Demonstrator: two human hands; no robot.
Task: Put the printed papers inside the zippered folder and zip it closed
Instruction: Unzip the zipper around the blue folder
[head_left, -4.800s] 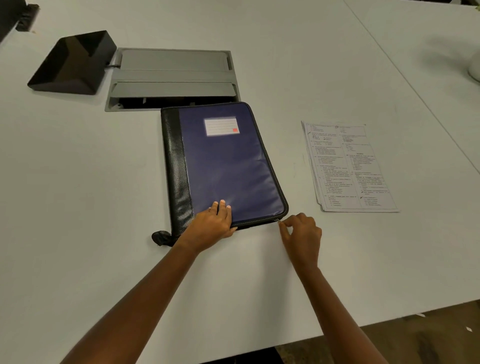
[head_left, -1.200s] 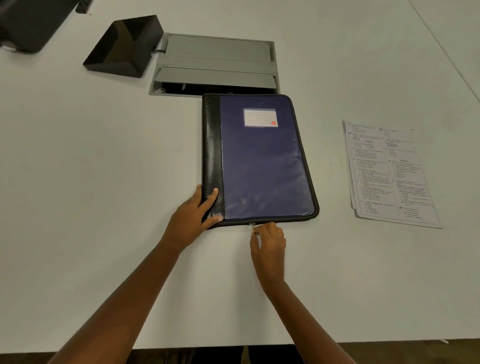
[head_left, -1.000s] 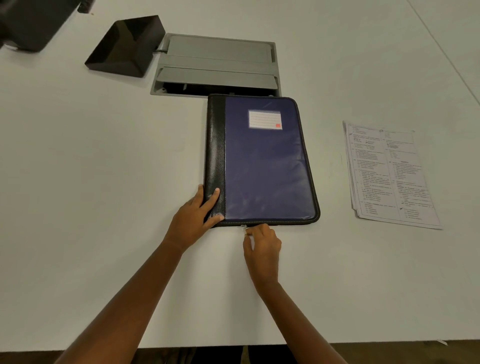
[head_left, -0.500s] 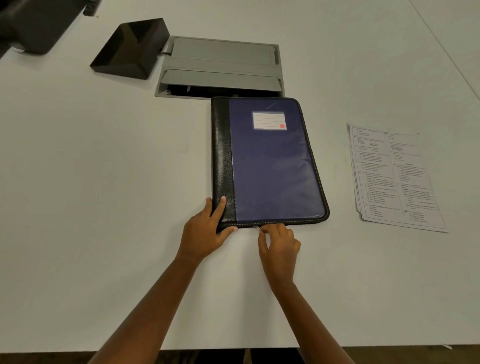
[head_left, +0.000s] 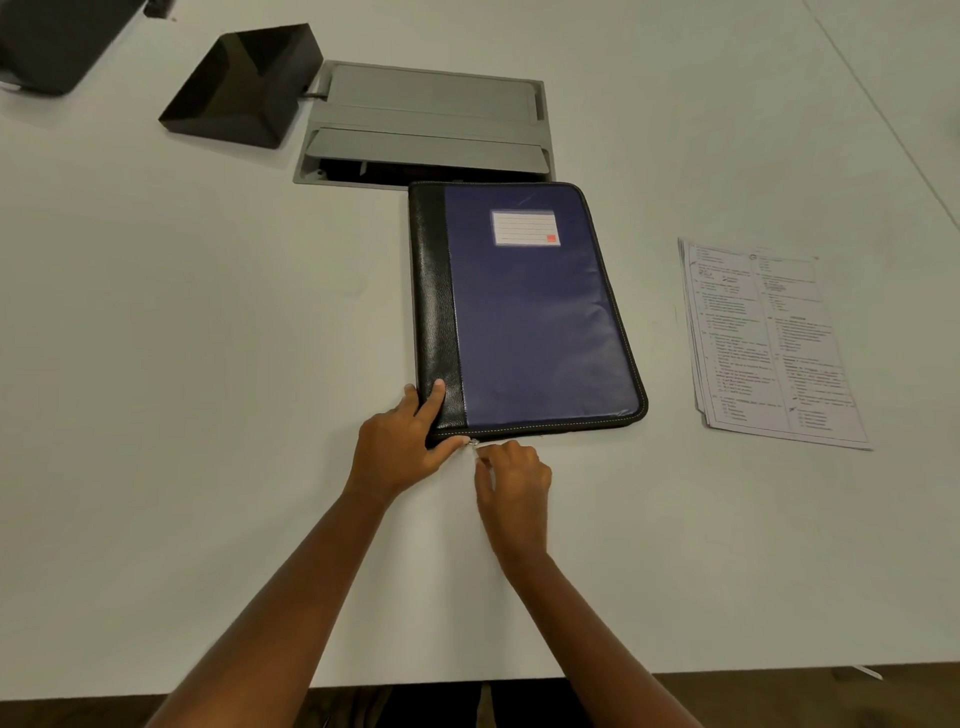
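Note:
A navy zippered folder (head_left: 535, 317) with a black spine strip and a white label lies flat and closed on the white table (head_left: 182, 364). My left hand (head_left: 402, 441) presses down on its near left corner, fingers spread over the black strip. My right hand (head_left: 511, 475) pinches the small metal zipper pull (head_left: 474, 442) at the folder's near edge, close to my left thumb. The stack of printed papers (head_left: 769, 343) lies on the table to the folder's right, apart from it.
A grey recessed cable hatch (head_left: 426, 124) sits in the table just behind the folder. A black angular box (head_left: 244, 85) stands to its left, another dark object (head_left: 47, 41) at the far left corner. The table's near edge runs just below my forearms.
My right hand has drawn the zipper pull leftward along the folder's near edge, from the right corner to near the spine. My left hand stayed pressed on the near left corner.

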